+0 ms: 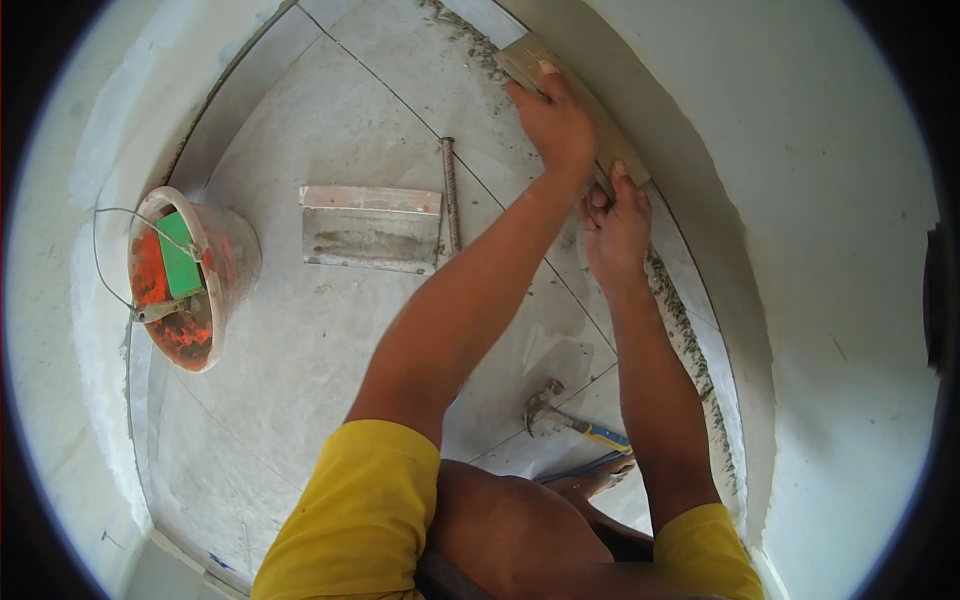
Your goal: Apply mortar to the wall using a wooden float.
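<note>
A beige-brown tile strip [616, 140] lies against the lower edge of the right-hand wall, above a line of grey mortar [675, 315]. My left hand [555, 130] grips its far part, thumb near the top. Nearer to me, my right hand [618, 225] has its fingers curled on the near end of the same strip, partly hiding what is under them. A pale strip of skirting [695, 270] continues along the wall toward me.
A stained bucket [230, 270] with a green block [180, 250] inside stands at left. A flat metal trowel [368, 235], a rusty bar [450, 190] and a hammer [590, 430] lie on the tiled floor [270, 400]. Walls curve along both sides.
</note>
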A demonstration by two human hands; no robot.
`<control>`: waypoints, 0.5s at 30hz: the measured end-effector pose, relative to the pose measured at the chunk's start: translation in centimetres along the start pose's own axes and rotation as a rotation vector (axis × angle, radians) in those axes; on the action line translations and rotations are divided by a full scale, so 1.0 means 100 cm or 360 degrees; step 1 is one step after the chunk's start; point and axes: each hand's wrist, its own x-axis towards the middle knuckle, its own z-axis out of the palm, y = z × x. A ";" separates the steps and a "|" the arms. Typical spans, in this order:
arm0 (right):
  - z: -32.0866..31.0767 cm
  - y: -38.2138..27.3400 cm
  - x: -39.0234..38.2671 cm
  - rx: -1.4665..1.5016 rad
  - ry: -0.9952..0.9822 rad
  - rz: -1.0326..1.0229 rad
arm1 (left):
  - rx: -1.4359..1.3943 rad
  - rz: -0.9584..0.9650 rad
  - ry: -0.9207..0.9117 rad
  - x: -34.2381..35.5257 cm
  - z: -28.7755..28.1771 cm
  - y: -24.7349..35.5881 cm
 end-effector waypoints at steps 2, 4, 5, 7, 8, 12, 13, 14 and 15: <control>-0.001 -0.001 0.001 0.0004 -0.0022 -0.0019 | 0.0022 -0.0012 -0.0023 0.002 0.001 0.000; -0.010 -0.003 0.001 -0.0070 -0.0108 -0.0008 | 0.0019 0.0079 0.0024 0.000 0.003 -0.003; -0.016 -0.004 -0.003 -0.0057 -0.0095 -0.0008 | 0.0031 0.0077 0.0011 -0.008 0.002 -0.007; -0.037 -0.013 -0.021 -0.0062 0.0042 0.0050 | 0.0151 0.0176 -0.0011 -0.040 0.002 -0.014; -0.051 -0.017 -0.029 -0.0061 0.0065 0.0042 | 0.0150 0.0161 -0.0030 -0.057 0.004 -0.015; -0.114 -0.028 -0.060 -0.0050 0.0122 0.0048 | 0.0204 -0.0211 -0.0208 -0.118 0.005 -0.012; -0.127 -0.030 -0.067 -0.0099 0.0125 0.0048 | 0.0171 -0.0272 -0.0278 -0.130 0.004 -0.013; -0.138 -0.031 -0.073 -0.0088 0.0126 0.0043 | 0.0175 -0.0266 -0.0287 -0.141 0.001 -0.014; -0.148 -0.032 -0.079 -0.0090 0.0169 0.0040 | 0.0175 -0.0364 -0.0377 -0.151 -0.001 -0.015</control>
